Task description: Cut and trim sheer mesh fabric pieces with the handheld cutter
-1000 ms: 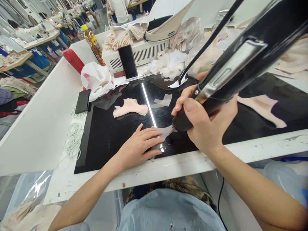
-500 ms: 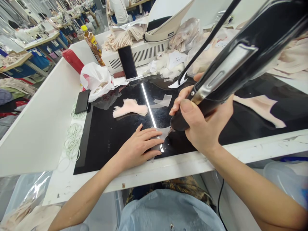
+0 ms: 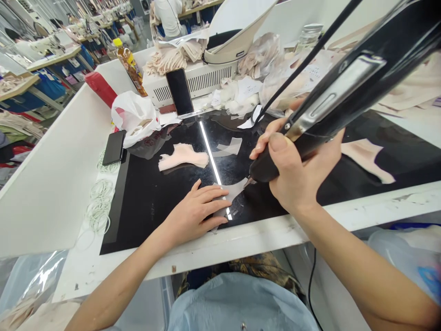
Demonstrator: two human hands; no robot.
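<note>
My right hand [image 3: 296, 170] is wrapped round a large black corded hand tool [image 3: 330, 105] with a silver lever on its side. The tool's thin metal tip meets the right end of a curved piece of thin translucent material [image 3: 236, 189]. My left hand [image 3: 198, 208] lies flat on that piece, fingers spread, pressing it to the black glossy work surface [image 3: 148, 216]. Another thin translucent piece [image 3: 230, 147] lies farther back. To the left sits a stack of pale pink fabric pieces [image 3: 182, 156], and right of my right hand lies a similar pink piece [image 3: 367, 156].
At the back a phone [image 3: 179, 92] leans on a white vented box [image 3: 210, 82]. A white plastic bag [image 3: 134, 115], a black phone-like object [image 3: 114, 147] and pale elastic loops [image 3: 98, 207] line the left side. Scraps and bagged fabric [image 3: 260, 53] crowd the back. A cord [image 3: 306, 59] runs beside the tool.
My right hand has moved the tool rightward and slightly away, its tip travelling along the translucent piece's edge. More of that piece shows now. My left hand stays pressed on it.
</note>
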